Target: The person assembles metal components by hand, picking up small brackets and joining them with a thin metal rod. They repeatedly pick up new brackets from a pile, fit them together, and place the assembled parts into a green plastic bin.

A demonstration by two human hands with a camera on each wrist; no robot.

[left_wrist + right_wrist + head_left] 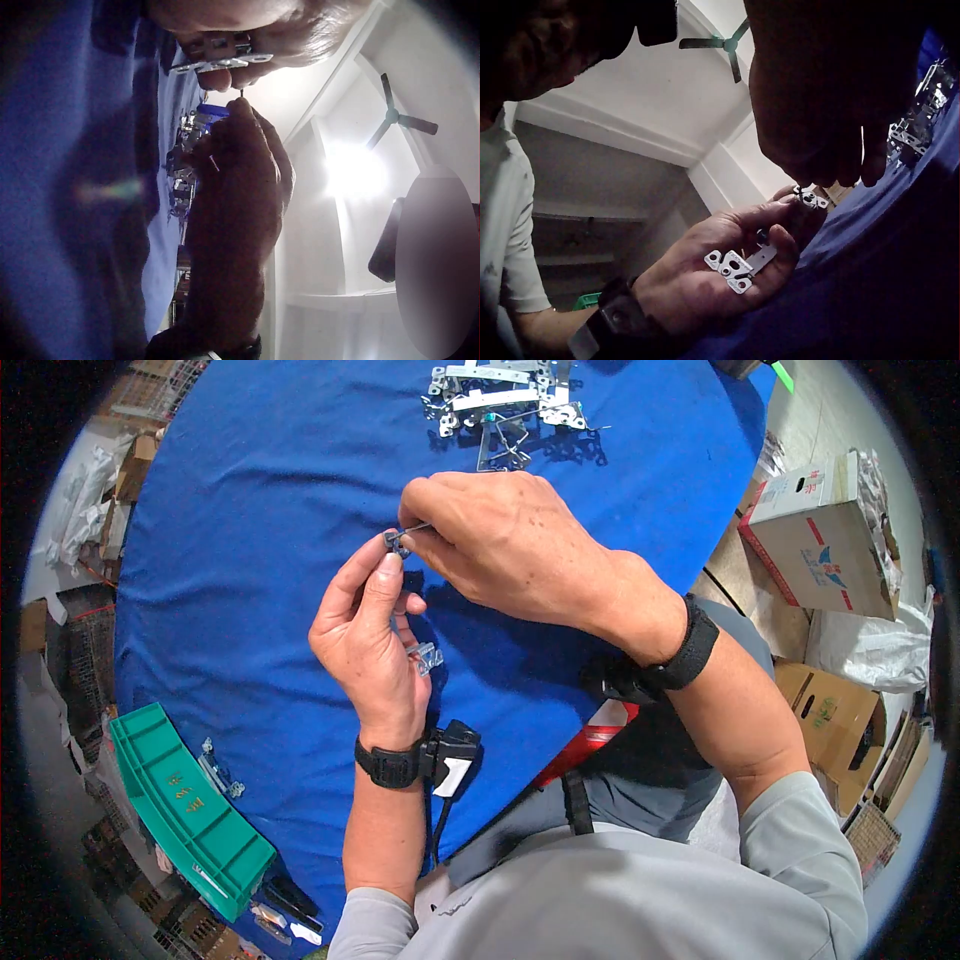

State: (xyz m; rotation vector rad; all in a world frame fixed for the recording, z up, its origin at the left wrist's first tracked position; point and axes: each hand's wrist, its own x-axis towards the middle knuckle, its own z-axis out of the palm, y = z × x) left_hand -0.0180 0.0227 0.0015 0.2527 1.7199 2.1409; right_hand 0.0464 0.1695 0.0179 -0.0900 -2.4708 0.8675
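The left hand (372,630) pinches a small metal part (396,544) between thumb and index finger. Against its palm, under the curled lower fingers, lies a metal bracket (427,658); in the right wrist view this bracket (729,271) shows its plate with holes. The right hand (520,545) pinches a thin rod (414,530) whose end meets the small part. Seen from the right wrist, the part at the left fingertips (810,197) is a holed plate. Dark shadow hides most of the right fingers there.
Several metal assemblies (500,400) lie at the far side of the blue cloth (260,510). A green tray (190,810) sits at the near left, with loose metal pieces (218,772) beside it. Cardboard boxes (820,540) stand on the floor at the right.
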